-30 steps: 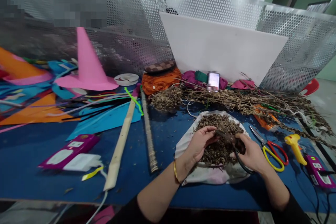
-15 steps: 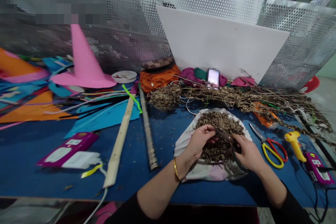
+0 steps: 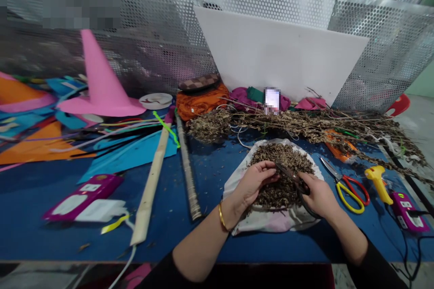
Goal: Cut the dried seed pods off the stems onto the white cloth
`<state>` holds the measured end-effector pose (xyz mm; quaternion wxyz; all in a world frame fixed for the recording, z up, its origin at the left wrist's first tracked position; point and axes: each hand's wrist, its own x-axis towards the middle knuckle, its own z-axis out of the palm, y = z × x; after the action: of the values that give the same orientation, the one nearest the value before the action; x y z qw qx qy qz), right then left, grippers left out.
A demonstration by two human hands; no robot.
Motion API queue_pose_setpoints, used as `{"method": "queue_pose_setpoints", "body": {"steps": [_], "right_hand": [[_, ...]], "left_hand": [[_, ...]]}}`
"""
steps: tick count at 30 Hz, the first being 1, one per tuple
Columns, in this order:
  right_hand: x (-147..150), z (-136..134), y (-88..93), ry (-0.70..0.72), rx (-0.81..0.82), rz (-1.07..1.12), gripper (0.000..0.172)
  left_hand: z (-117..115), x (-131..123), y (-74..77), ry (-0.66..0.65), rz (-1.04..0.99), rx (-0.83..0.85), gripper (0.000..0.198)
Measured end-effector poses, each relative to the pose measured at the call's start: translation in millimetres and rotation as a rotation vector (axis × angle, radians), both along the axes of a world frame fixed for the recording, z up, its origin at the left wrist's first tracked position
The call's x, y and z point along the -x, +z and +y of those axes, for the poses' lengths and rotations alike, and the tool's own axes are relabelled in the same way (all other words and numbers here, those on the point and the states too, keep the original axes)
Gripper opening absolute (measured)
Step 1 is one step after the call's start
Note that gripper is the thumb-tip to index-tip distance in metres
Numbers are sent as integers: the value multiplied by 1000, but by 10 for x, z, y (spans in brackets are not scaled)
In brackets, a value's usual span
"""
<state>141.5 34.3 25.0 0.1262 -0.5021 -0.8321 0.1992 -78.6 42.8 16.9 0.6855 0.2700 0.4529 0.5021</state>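
Note:
Dark scissors (image 3: 288, 172) are gripped in my right hand (image 3: 317, 196), their blades pointing up and left to the fingertips of my left hand (image 3: 258, 180). Those left fingers are pinched together; what they hold is too small to make out. Both hands are over a heap of dried, crumbled brown plant bits (image 3: 288, 156) on a white cloth (image 3: 233, 183). A gold bangle (image 3: 222, 216) circles my left wrist. Right of the cloth lie scissors with red and yellow handles (image 3: 351, 194), blades spread.
Dried stems (image 3: 305, 122) run along the back below a white board (image 3: 281, 49). A yellow glue gun (image 3: 378, 183) and a purple power strip (image 3: 410, 212) lie right. Leftward are a wooden stick (image 3: 149, 189), a patterned rod (image 3: 188, 171), another power strip (image 3: 81, 196) and a pink cone hat (image 3: 101, 81).
The camera view has turned slightly, so the items at left appear shifted left. My hands keep nearly the same pose over the heap, with the scissors still at the left fingertips.

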Motion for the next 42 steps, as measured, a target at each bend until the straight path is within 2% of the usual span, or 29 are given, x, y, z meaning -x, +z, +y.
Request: {"method": "queue_pose_setpoints", "body": {"steps": [6, 10, 18, 26, 34, 42], "right_hand": [[56, -41, 62, -33, 2, -15, 33], [80, -58, 95, -49, -21, -36, 39], [62, -50, 57, -3, 15, 46, 32], [65, -61, 92, -79, -59, 7, 55], [92, -79, 95, -34, -49, -34, 48], [65, -73, 104, -13, -1, -32, 37]], "left_hand": [[-19, -35, 57, 12, 29, -13, 25], [-38, -61, 71, -25, 83, -46, 23], [-29, -32, 25, 9, 38, -45, 28], [19, 25, 38, 80, -126, -7, 22], [-18, -25, 35, 29, -86, 0, 24], [-13, -24, 33, 105, 14, -35, 32]]}}
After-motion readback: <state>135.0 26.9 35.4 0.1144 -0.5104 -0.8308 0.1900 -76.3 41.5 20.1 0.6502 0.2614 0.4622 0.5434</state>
